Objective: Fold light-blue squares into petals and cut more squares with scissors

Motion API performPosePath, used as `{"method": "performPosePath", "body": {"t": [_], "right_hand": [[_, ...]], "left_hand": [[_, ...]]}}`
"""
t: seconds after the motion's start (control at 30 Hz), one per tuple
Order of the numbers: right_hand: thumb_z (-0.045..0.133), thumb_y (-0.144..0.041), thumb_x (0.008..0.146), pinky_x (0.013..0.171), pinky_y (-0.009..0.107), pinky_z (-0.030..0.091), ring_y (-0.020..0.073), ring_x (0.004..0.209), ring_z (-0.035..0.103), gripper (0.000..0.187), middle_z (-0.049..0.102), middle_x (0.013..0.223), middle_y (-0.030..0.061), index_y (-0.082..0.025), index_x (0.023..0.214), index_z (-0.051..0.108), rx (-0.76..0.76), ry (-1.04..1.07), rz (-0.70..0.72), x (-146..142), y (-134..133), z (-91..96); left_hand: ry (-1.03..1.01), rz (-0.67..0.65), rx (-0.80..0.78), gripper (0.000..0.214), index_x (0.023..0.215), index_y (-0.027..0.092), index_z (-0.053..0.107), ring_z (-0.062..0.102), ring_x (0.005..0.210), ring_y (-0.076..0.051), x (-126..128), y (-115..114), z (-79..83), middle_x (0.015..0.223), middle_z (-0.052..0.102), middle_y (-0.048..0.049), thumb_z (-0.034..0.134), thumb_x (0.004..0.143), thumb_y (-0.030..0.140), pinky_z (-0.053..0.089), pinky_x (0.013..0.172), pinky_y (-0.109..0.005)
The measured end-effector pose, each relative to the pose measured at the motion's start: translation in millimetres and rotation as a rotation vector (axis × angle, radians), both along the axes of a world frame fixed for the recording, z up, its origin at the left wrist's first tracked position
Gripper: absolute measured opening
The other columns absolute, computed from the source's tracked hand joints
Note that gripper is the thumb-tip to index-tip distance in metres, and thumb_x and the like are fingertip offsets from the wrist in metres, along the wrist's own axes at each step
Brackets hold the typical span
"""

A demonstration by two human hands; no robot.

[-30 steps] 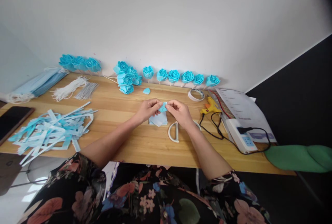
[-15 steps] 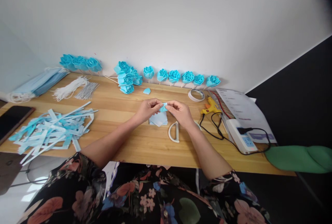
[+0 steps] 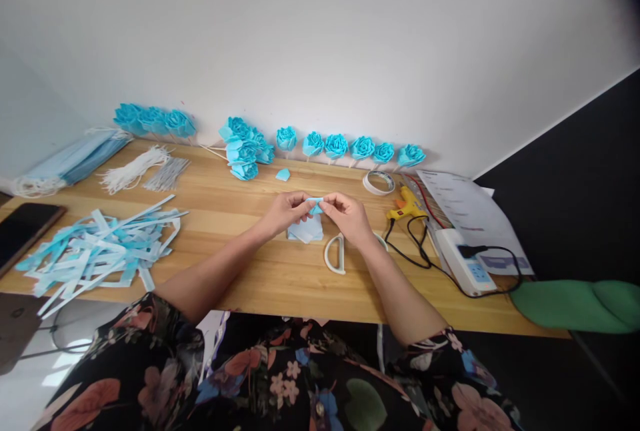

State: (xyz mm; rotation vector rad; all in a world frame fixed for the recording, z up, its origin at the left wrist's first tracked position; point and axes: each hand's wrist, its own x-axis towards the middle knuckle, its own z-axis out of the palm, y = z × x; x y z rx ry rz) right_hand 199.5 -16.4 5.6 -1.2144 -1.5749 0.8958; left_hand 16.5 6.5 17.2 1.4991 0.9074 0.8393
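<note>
Between my two hands is a small blue fabric piece with a pale folded edge. My left hand pinches its left side and my right hand pinches its right side, thumbs toward me. Just below lies a small stack of pale blue fabric pieces on the table. White-handled scissors rest under my right wrist, which hides part of them. A single cut blue piece lies farther back on the wood.
Blue fabric flowers line the wall. At left are cut strips, face masks, white cords, grey wires and a phone. To the right are a tape roll, a yellow glue gun and a power strip.
Both hands keep their pinch on the blue piece with only slight finger movement. A pale folded edge now shows along its top. Nothing else on the table has moved.
</note>
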Motion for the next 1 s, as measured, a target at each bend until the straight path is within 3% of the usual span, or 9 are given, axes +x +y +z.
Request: {"method": "performPosePath", "body": {"t": [0.27,0.7,1.0], "right_hand": [[0.065,-0.047,0.081,0.05,0.022,0.032,0.0093,0.054,0.039,0.03,0.047,0.059,-0.0041,-0.018,0.082,0.066,-0.032,0.031,-0.026,1.4,1.5,-1.7],[0.065,-0.053,0.078,0.051,0.022,0.034,0.0099,0.055,0.041,0.035,0.048,0.059,-0.0031,-0.018,0.082,0.066,-0.045,0.028,-0.018,1.4,3.0,-4.4],[0.064,-0.046,0.081,0.056,0.022,0.038,0.0099,0.059,0.045,0.029,0.054,0.066,-0.002,-0.017,0.082,0.066,-0.021,0.023,0.005,-1.0,0.9,-2.7]], "left_hand": [[-0.029,-0.024,-0.024,0.035,0.072,0.014,0.06,0.051,0.051,-0.008,-2.0,4.5,-6.3,0.062,0.064,-0.0015,0.068,0.074,0.048,0.04,0.049,-0.02],[-0.001,0.028,0.006,0.031,0.067,0.015,0.057,0.05,0.05,-0.007,0.2,0.6,-0.9,0.058,0.06,0.0004,0.066,0.074,0.043,0.039,0.049,-0.019],[-0.021,0.016,-0.033,0.034,0.074,0.014,0.058,0.05,0.05,-0.007,1.0,-1.9,3.2,0.059,0.06,0.0013,0.07,0.07,0.046,0.038,0.048,-0.019]]}}
